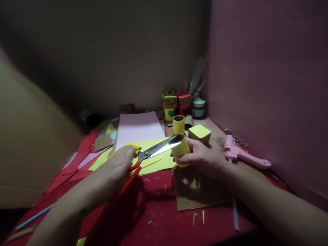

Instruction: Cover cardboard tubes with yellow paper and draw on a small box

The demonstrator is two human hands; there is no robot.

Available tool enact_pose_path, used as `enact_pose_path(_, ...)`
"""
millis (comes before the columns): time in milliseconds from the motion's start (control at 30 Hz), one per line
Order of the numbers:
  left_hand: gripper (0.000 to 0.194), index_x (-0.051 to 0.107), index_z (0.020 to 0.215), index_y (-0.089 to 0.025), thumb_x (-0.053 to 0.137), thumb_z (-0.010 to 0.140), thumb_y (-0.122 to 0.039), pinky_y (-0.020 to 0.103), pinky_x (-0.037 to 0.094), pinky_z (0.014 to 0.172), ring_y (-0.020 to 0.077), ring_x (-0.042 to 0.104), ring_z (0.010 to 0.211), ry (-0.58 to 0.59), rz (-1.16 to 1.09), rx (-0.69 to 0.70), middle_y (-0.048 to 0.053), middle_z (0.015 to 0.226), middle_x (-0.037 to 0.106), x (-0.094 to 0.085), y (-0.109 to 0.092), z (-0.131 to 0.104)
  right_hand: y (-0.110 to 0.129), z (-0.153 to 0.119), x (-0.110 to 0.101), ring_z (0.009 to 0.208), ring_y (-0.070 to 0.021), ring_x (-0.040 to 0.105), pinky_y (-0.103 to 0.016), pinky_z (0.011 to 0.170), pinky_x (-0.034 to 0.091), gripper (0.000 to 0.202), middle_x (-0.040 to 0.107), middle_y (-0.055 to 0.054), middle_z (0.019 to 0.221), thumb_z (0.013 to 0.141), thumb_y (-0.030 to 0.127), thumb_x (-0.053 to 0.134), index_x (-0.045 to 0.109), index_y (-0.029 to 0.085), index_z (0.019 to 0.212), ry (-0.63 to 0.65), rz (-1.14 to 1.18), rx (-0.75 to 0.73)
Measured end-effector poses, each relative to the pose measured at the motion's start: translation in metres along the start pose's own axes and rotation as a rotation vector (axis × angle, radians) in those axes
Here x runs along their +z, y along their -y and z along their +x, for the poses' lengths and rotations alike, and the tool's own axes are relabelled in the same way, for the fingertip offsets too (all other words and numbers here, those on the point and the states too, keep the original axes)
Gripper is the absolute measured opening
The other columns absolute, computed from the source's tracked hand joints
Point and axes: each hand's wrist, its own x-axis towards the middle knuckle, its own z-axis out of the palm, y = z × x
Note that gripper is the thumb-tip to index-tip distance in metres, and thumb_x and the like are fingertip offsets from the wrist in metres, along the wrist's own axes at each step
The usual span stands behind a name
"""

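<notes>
My left hand (123, 159) is closed round the handles of a pair of scissors (151, 152), one handle yellow and one orange-red. The blades are parted and reach the rim of a yellow paper-covered cardboard tube (181, 150). My right hand (201, 155) grips that tube, its top tilted a little toward the scissors. Beneath both hands lies a yellow paper sheet (164, 164). A second yellow tube (178, 125) stands upright just behind the held one. Beside it sits a small cardboard box (200, 133) with a yellow top.
A pink glue gun (246, 155) lies at right. Pink sheets (138, 128) and red paper strips (82, 160) cover the left. Behind stand a yellow cardboard figure (169, 106), a red figure (184, 102) and a light-blue jar (198, 107). A cardboard piece (202, 198) lies in front.
</notes>
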Motion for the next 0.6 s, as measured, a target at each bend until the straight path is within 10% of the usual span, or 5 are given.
enact_pose_path(600,0.018,0.034,0.075,-0.023,0.049,0.082,-0.031,0.026,0.027,0.049,0.0113,0.035,0.054,0.091,-0.056,-0.024,-0.002,0.067,0.045,-0.003,-0.006,0.004,-0.003,0.001,0.000,0.071,-0.0154,0.050,-0.027,0.060,0.041,0.045,0.058,-0.001,0.081,0.052,0.011,0.076,0.063,0.021,0.094,0.027,-0.007,0.034)
